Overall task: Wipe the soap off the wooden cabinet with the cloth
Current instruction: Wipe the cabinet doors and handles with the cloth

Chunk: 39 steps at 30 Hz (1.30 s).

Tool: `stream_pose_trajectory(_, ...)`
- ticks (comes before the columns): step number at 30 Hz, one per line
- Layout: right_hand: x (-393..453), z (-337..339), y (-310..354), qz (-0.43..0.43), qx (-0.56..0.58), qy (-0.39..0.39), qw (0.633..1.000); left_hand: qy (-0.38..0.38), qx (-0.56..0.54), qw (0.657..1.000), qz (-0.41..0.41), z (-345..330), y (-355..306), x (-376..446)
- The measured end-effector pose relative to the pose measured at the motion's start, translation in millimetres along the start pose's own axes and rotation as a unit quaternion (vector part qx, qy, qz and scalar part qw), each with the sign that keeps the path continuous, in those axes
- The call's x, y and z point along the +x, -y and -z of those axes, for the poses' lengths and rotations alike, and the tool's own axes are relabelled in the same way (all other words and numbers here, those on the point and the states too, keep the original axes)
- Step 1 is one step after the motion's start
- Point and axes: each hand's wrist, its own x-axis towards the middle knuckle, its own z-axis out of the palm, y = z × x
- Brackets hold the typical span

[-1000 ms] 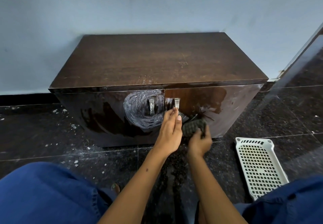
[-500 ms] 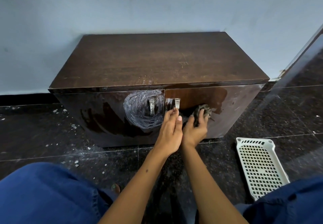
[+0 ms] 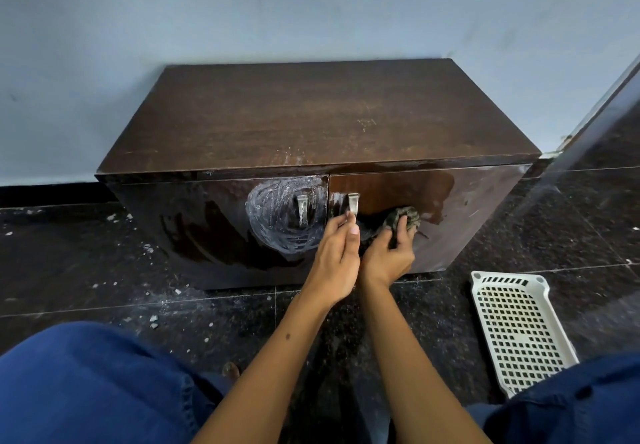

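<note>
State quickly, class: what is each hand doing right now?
Left hand: fingers pinch the right door's metal handle.
Right hand: fingers grip the cloth against the cabinet.

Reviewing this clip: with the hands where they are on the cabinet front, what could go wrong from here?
1. The soap patch around the left door's handle is untouched; the cloth works only the right door, so it may get missed.
2. The left hand holds the right door's handle; a slip on wet metal might swing the door.
3. The wet, debris-strewn floor could re-soil the cloth.
</note>
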Motion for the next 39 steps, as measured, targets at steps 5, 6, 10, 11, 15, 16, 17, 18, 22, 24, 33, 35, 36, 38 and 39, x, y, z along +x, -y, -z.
stream_pose_trajectory(5,-6,8,5,0.143,-0.042,0.041,0.988,0.008,0.003,1.0,-0.002,1,0,0)
stream_pose_trajectory(6,-8,8,2,0.178,-0.048,0.06,0.981,0.007,0.002,1.0,0.0,1,0,0)
stream_pose_trajectory(10,-1,11,-11,0.108,-0.051,0.056,0.991,0.019,0.006,1.0,0.005,2,-1,0)
stream_pose_trajectory(11,2,11,-11,0.074,-0.055,0.044,0.995,0.022,0.006,1.0,0.003,3,-1,0)
stream_pose_trajectory(15,0,12,-4,0.185,-0.088,0.068,0.976,0.018,0.003,1.0,-0.001,3,0,0)
stream_pose_trajectory(16,-3,12,-5,0.234,-0.097,0.1,0.962,0.014,0.001,1.0,0.001,2,1,1)
stream_pose_trajectory(17,-5,13,-10,0.261,-0.105,0.13,0.951,0.012,-0.001,1.0,0.002,2,1,1)
stream_pose_trajectory(18,-6,15,-15,0.267,-0.109,0.148,0.946,0.013,-0.002,1.0,0.004,2,1,0)
stream_pose_trajectory(22,1,16,-24,0.177,-0.105,0.091,0.974,0.019,0.005,1.0,-0.005,3,0,0)
stream_pose_trajectory(24,5,12,-17,0.169,-0.102,0.064,0.978,0.017,0.002,1.0,-0.008,3,0,1)
stream_pose_trajectory(33,3,21,-53,0.153,-0.151,0.119,0.969,0.009,0.002,1.0,-0.007,3,3,1)
stream_pose_trajectory(35,9,14,-39,0.104,-0.129,0.057,0.984,0.015,-0.001,1.0,-0.009,3,3,1)
stream_pose_trajectory(36,9,12,-32,0.123,-0.12,0.048,0.984,0.014,-0.004,1.0,-0.009,3,4,1)
stream_pose_trajectory(38,2,9,-26,0.211,-0.111,0.088,0.967,0.006,-0.002,1.0,-0.009,3,6,1)
stream_pose_trajectory(39,-3,8,-29,0.246,-0.109,0.134,0.954,0.003,-0.002,1.0,-0.01,3,5,2)
